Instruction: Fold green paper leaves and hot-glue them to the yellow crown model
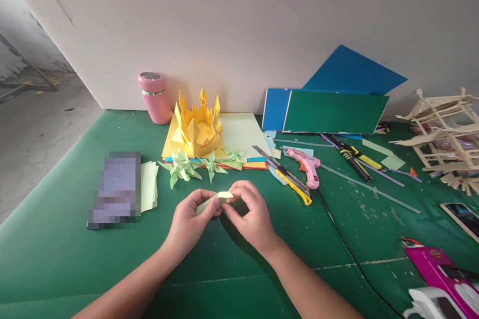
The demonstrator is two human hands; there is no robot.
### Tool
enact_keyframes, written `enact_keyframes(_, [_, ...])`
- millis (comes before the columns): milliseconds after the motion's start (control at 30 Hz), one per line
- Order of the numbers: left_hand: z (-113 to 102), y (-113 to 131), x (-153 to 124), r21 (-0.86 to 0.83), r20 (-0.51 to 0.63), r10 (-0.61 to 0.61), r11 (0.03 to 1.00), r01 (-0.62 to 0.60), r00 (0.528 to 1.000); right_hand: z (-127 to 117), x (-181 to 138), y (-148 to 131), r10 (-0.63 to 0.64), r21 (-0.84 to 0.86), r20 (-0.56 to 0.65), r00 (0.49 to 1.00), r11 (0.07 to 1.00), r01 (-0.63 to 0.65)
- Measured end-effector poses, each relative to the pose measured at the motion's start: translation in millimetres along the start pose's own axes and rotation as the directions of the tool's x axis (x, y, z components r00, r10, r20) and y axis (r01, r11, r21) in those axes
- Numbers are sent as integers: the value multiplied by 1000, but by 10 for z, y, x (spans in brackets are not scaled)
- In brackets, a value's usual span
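Both hands meet over the green table near its middle. My left hand and my right hand pinch a small folded piece of pale green paper between their fingertips, held just above the tabletop. Right behind it lie several folded pale green paper flowers, and behind those a yellow spiky paper crown stands on a stack of coloured sheets. A small pile of pale green paper squares lies to the left.
A pink flask stands by the wall. A yellow utility knife, a pink glue gun with black cord, blue and green card sheets, a stick model, a blurred dark object and pink-and-white device surround the hands.
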State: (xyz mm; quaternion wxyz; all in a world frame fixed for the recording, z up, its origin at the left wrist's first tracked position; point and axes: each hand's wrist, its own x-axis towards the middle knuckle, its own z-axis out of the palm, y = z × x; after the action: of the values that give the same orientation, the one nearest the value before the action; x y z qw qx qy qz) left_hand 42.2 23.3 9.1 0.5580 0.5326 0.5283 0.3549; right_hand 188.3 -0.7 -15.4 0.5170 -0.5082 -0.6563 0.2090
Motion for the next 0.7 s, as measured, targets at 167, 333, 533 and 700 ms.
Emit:
enact_keyframes(167, [-7, -10, 1, 48, 0, 26, 999, -26, 1000, 2, -8, 2, -75, -129, -22, 997, 989, 71])
enact_keyframes(333, [-4, -9, -6, 71, -19, 33, 997, -32, 999, 8, -6, -10, -161, -234, -57, 985, 962, 144])
enact_keyframes(533, [-1, -2, -11, 128, -20, 51, 991, -48, 998, 6, -24, -55, -254, -340, -72, 964, 915, 216])
enact_keyframes(700, [-10, -7, 2, 138, -29, 40, 990, -36, 999, -8, -24, -76, -335, -422, -55, 941, 861, 282])
